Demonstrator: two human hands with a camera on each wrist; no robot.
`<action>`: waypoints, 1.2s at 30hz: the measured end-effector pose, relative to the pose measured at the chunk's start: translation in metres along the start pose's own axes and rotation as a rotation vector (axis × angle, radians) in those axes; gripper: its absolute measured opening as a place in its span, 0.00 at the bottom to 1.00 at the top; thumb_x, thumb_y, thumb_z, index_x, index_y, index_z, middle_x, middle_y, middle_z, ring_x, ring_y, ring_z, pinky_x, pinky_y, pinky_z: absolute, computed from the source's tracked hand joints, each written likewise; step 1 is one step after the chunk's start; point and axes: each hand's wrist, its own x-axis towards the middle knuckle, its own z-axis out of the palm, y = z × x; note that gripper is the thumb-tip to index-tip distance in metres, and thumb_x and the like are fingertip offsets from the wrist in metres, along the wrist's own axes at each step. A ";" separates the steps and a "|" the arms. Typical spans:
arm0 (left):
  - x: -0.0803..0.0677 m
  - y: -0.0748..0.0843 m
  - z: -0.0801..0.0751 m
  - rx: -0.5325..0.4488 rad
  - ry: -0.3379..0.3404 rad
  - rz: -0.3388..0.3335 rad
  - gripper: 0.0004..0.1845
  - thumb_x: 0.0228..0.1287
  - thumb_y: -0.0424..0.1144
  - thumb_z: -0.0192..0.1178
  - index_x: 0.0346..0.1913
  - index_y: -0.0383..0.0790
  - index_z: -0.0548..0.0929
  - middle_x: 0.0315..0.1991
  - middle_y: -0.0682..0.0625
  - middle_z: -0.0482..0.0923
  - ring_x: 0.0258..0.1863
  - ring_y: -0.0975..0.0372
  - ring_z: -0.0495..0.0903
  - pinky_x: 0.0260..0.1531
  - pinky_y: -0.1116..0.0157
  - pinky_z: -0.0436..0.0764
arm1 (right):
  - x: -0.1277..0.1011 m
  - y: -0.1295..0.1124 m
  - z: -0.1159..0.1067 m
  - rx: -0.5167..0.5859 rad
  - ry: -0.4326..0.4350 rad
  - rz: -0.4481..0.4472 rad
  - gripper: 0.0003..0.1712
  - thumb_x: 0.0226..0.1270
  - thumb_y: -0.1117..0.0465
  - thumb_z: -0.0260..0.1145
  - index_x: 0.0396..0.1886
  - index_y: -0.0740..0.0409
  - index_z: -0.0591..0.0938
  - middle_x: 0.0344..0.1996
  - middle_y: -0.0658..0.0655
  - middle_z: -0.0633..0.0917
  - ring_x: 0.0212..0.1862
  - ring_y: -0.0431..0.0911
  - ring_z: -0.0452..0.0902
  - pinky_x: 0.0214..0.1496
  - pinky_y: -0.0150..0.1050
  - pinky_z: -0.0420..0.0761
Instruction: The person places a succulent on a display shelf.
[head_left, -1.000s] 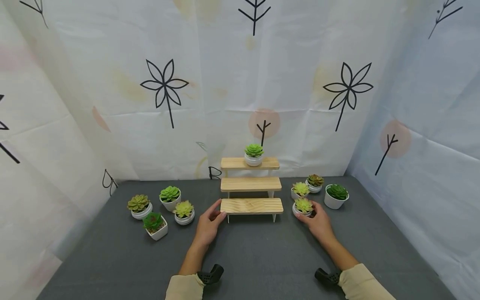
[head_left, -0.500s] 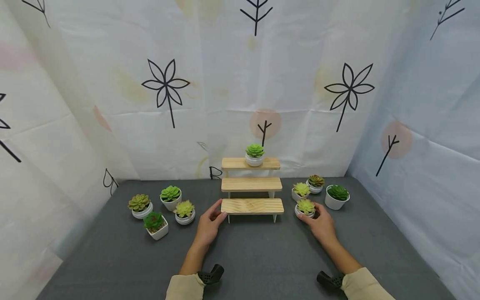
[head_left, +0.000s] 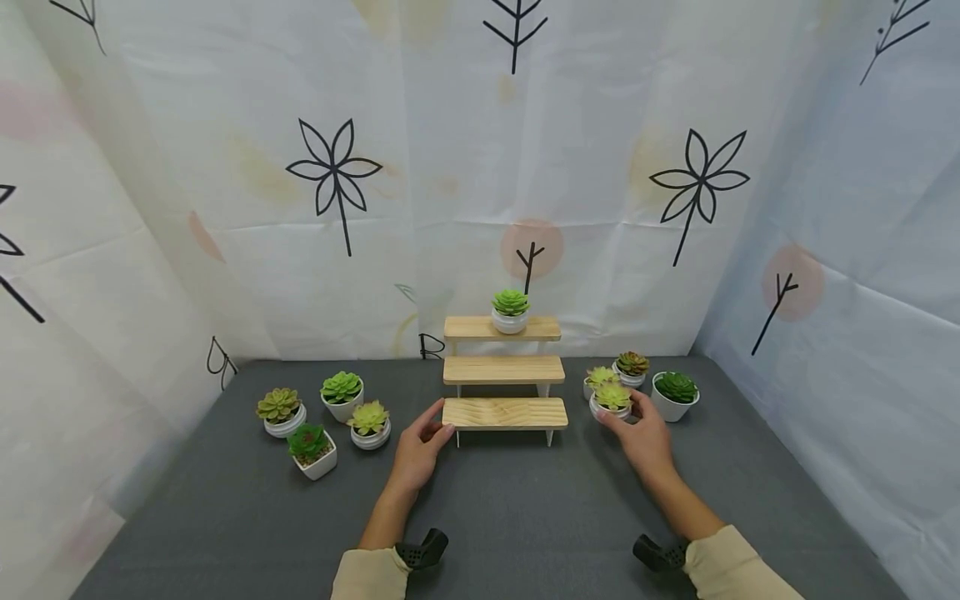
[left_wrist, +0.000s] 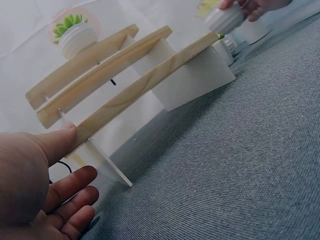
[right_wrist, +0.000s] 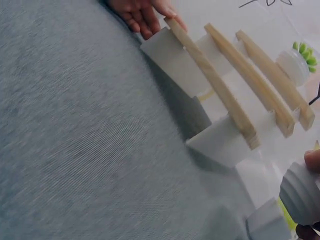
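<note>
- Grey felt worktop [head_left: 510, 508], hemmed on three sides by a white curtain [head_left: 450, 167] printed with black leaf and twig figures.
- Three-step wooden stand [head_left: 502, 412] at centre back. Its top step carries one green succulent in a white pot [head_left: 510, 310]; middle and bottom steps bare.
- Left of the stand: four potted succulents [head_left: 322, 412] in a loose cluster, one of them in a square pot, well apart from the left hand.
- Right of the stand: a yellow-green plant [head_left: 597, 377], a reddish one [head_left: 632, 365] and a dark green one in a larger pot [head_left: 675, 393], all just behind or beside the right hand.
- Right hand [head_left: 643, 435] grips a small potted succulent [head_left: 612, 400], fingers curled round the pot, just off the right end of the bottom step. It appears lifted clear of the felt, in front of the yellow-green plant.
- That succulent: pale yellow-green rosette, low white ribbed pot [right_wrist: 300, 196], upright.
- Left hand [head_left: 417, 454] has straight, relaxed fingers; its thumb [left_wrist: 55, 142] touches the left end of the bottom step, the other fingers spread below the plank.
- Right wrist view cuts the held pot at the frame edge; the rosette is barely visible there. Left wrist view shows pot and fingertips only at the top edge, blurred.
</note>
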 end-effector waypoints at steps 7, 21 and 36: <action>-0.003 0.005 -0.002 0.004 -0.005 0.008 0.27 0.69 0.38 0.61 0.69 0.42 0.72 0.49 0.40 0.80 0.48 0.52 0.78 0.45 0.57 0.75 | 0.009 -0.018 0.006 0.060 0.054 -0.074 0.40 0.63 0.56 0.71 0.69 0.66 0.65 0.60 0.69 0.73 0.61 0.59 0.67 0.59 0.54 0.67; 0.000 -0.004 -0.002 -0.005 -0.003 0.011 0.27 0.68 0.42 0.62 0.69 0.46 0.73 0.50 0.41 0.79 0.49 0.53 0.77 0.46 0.56 0.74 | 0.028 -0.044 0.022 0.156 0.176 -0.152 0.36 0.62 0.57 0.71 0.67 0.63 0.70 0.53 0.67 0.78 0.53 0.56 0.74 0.43 0.42 0.75; -0.018 0.038 -0.008 -0.007 -0.031 0.023 0.26 0.70 0.32 0.58 0.69 0.33 0.69 0.49 0.36 0.78 0.48 0.49 0.77 0.45 0.57 0.74 | 0.053 -0.069 0.038 0.287 0.202 -0.182 0.36 0.63 0.57 0.71 0.68 0.61 0.70 0.55 0.65 0.77 0.52 0.53 0.72 0.44 0.40 0.72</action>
